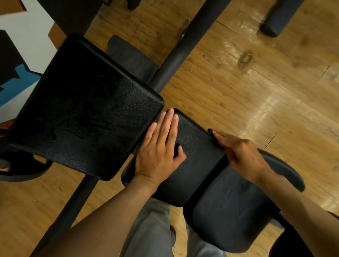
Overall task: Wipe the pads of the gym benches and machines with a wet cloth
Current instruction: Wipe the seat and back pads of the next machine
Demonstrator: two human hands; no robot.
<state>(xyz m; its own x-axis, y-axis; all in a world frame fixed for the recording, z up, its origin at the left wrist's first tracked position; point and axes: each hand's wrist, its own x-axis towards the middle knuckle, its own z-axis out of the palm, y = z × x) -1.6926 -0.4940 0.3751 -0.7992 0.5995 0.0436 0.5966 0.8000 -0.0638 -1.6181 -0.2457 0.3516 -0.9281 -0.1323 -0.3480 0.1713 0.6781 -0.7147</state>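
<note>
- Two bare hands on the bench, no cloth plainly seen in either.
- Left hand lying flat on the small middle pad, fingers straight and close together, tips reaching the gap beside the big pad, thumb spread toward the right.
- Right hand resting on the far edge of the same small pad, fingers stretched along the rim; something dark just past the fingertips, possibly a scrap of cloth or only the pad's corner — cannot tell.
- Big pad beyond the left fingertips showing streaks and a damp sheen, so judged already wiped.
- Small pad under the palms speckled with droplets, judged the step in hand or just finished.
- Seat behind the right wrist dull and greyish, judged not yet done.
- Next move likely calling for the wet cloth brought into sight and drawn back from the fingertips toward the wrists, then onto the seat.
- Black frame tube running away past the fingertips across the wooden floor; foot plate beside it, above the big pad.
- Foam roller far beyond the right fingers, well apart.
- Grey trousers below the wrists, close to the seat, little room to stand.
- Narrow gaps between the pads likely to catch a cloth edge.
</note>
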